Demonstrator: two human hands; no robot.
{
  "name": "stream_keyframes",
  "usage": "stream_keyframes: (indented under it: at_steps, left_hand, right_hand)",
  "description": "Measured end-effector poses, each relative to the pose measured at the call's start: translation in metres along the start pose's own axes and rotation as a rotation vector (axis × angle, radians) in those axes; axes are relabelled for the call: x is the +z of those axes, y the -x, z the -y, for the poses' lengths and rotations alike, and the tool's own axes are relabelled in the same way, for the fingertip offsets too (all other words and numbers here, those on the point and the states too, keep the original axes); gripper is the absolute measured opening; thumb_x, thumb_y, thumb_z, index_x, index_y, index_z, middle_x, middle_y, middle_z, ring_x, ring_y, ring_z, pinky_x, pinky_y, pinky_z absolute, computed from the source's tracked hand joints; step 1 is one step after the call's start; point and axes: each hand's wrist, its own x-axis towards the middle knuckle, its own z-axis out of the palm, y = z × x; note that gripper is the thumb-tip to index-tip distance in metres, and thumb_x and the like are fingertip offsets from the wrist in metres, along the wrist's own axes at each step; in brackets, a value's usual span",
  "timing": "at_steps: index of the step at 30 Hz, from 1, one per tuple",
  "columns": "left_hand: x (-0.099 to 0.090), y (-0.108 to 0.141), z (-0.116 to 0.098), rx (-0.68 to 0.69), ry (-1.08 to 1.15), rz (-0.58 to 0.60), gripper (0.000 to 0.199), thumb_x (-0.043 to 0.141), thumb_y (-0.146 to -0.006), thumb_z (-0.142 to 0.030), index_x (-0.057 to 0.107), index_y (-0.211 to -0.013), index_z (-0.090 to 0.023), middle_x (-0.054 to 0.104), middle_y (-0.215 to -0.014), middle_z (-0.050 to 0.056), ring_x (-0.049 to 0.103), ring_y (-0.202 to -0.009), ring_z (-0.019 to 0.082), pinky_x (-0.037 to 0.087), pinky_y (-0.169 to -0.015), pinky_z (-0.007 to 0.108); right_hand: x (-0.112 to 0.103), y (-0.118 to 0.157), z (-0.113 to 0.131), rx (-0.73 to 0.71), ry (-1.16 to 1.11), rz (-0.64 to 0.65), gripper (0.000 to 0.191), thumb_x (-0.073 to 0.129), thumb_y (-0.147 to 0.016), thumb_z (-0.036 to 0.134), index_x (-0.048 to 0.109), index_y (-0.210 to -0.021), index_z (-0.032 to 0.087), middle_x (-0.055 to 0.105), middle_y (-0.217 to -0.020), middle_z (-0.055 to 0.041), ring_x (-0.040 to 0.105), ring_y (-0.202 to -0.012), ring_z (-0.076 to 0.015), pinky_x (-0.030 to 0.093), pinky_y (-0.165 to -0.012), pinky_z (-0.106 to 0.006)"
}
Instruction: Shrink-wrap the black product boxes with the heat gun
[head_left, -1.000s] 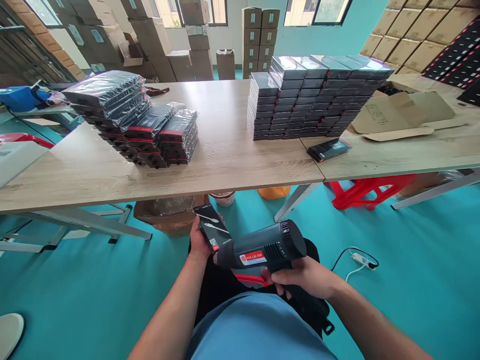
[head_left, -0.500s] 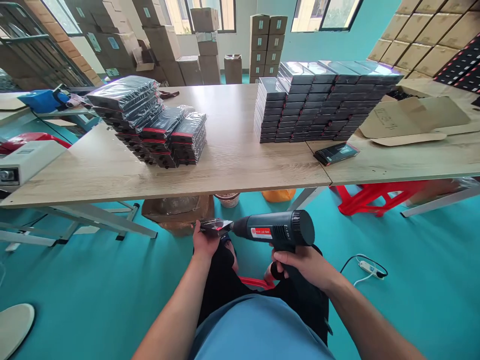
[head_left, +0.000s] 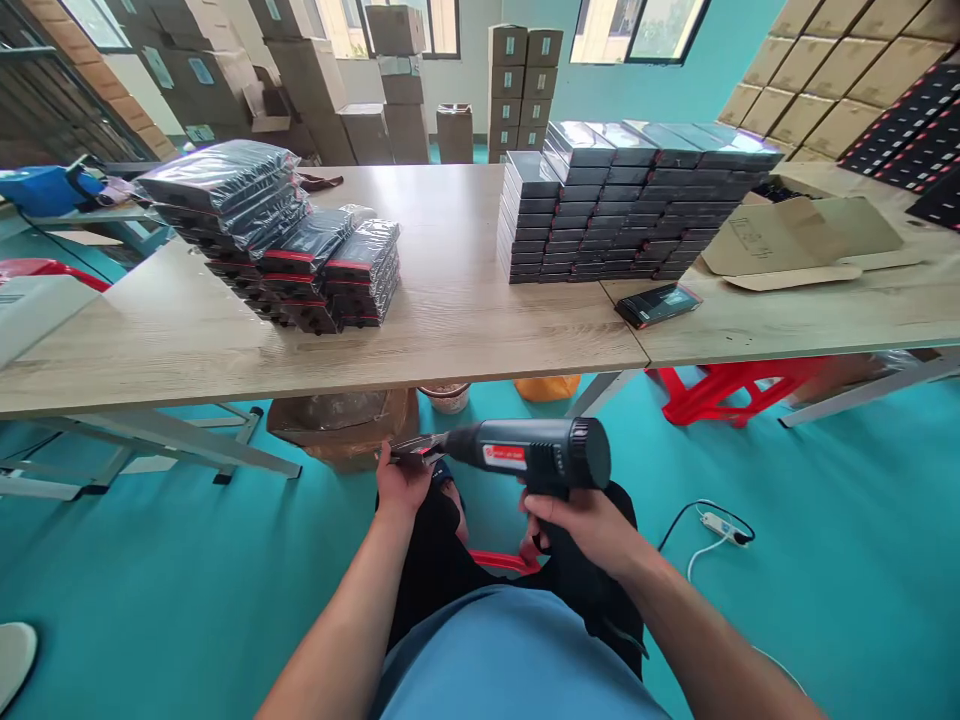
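My right hand is wrapped round the handle of a dark heat gun with a red label, its nozzle pointing left. Just past the nozzle, my left hand grips a small dark box, held below the table's front edge. The nozzle overlaps the box's right end; whether they touch I cannot tell. On the table's left stands a pile of film-wrapped black boxes with red edges. To the right, a neat stack of shiny dark boxes stands, with one single box lying before it.
A wooden table spans the view. An open carton lies on its right. Beneath are a brown bag-like container, a small bucket and a red stool. A power strip with cables lies on the floor. Cardboard boxes stand behind.
The view has turned slightly right, so things sit farther left. Heat gun and box keep close together, the box tilted a little differently in my left hand.
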Motion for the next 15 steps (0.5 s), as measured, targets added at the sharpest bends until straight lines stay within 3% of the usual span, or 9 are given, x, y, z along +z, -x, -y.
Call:
stream_keyframes:
  at_steps: [2,7,12,15]
  left_hand:
    - [0.002,0.003,-0.001,0.007,0.012,-0.023,0.045,0.043,-0.103,-0.047,0.063,-0.132,-0.018,0.075,-0.113,0.015,0.072,-0.103,0.031,0.057,-0.088,0.048]
    - [0.004,0.004,-0.001,-0.009,0.0,-0.011,0.049,0.041,-0.102,-0.05,0.062,-0.133,-0.018,0.075,-0.113,0.016,0.072,-0.104,0.032,0.058,-0.086,0.048]
    - [0.003,0.003,-0.001,-0.048,-0.007,0.0,0.045,0.045,-0.099,-0.045,0.061,-0.132,-0.017,0.074,-0.117,0.017,0.07,-0.11,0.032,0.057,-0.09,0.051]
    - [0.004,0.008,-0.005,-0.07,-0.051,0.014,0.044,0.051,-0.089,-0.034,0.064,-0.125,-0.012,0.074,-0.114,0.018,0.071,-0.108,0.034,0.056,-0.09,0.053]
  right_hand:
    - [-0.007,-0.002,-0.003,0.016,-0.043,-0.102,0.034,0.076,-0.081,0.047,0.072,-0.097,0.016,0.069,-0.078,-0.0042,0.06,-0.066,-0.0178,0.05,-0.061,-0.033]
    - [-0.011,-0.001,-0.006,0.011,-0.134,0.038,0.031,0.078,-0.079,0.041,0.072,-0.092,0.014,0.07,-0.08,-0.0061,0.064,-0.067,-0.0183,0.05,-0.056,-0.03]
    - [-0.01,-0.005,-0.01,-0.04,-0.127,-0.111,0.035,0.077,-0.081,0.04,0.071,-0.104,0.015,0.07,-0.083,-0.005,0.064,-0.068,-0.0173,0.052,-0.057,-0.03]
    - [-0.019,0.0,-0.012,-0.002,-0.161,-0.032,0.03,0.076,-0.083,0.038,0.072,-0.102,0.015,0.071,-0.083,-0.0061,0.064,-0.067,-0.0172,0.052,-0.055,-0.029]
